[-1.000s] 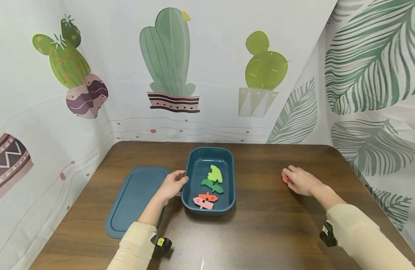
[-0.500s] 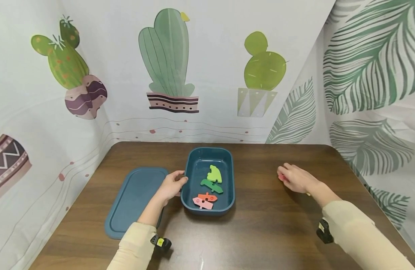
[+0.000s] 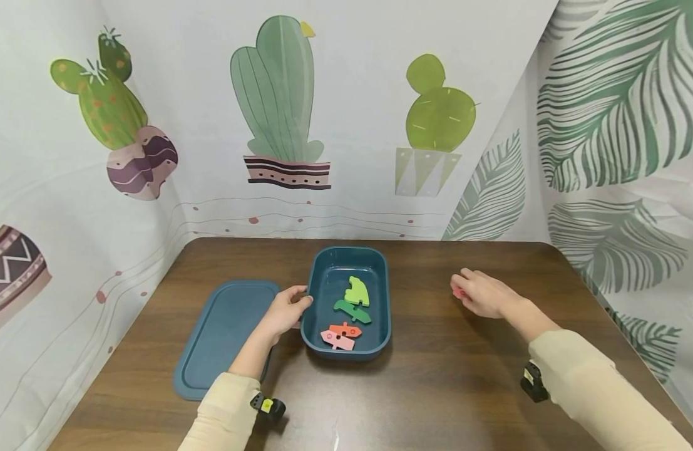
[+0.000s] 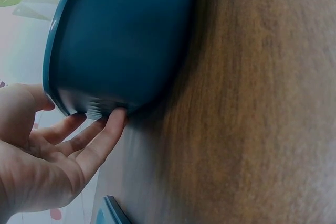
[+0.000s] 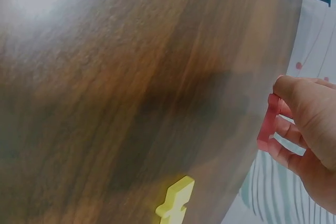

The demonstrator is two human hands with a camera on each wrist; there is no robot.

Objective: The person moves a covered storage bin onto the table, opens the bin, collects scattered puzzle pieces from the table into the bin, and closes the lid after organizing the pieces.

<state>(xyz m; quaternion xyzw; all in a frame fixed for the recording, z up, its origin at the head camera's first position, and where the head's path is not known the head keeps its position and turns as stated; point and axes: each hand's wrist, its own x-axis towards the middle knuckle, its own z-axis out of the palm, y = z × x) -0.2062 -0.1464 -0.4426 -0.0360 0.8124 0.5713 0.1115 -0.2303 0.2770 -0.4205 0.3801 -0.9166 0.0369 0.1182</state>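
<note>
A dark blue-green rectangular box [image 3: 318, 275] stands on the table. My left hand [image 3: 287, 311] holds its left side, thumb at the rim and fingers against the outer wall [image 4: 121, 30]. Inside lie a lime-green puzzle piece [image 3: 357, 292], a dark green one [image 3: 353, 311], an orange one [image 3: 346, 330] and a pink one [image 3: 337, 340]. To the right of the box, my right hand [image 3: 484, 295] pinches a small red-pink puzzle piece [image 5: 268, 124] between thumb and fingers, above the table. The hand covers much of this piece in the head view.
The box's matching flat lid [image 3: 225, 338] lies on the table to the left, partly behind my left forearm. A yellow puzzle piece [image 5: 177, 199] rests on the table in the right wrist view. A printed cloth [image 3: 357, 125] hangs behind the wooden table [image 3: 436, 388].
My right hand has moved left toward the box, carrying the red-pink puzzle piece. The left hand keeps its hold on the box, and the pieces inside stay put.
</note>
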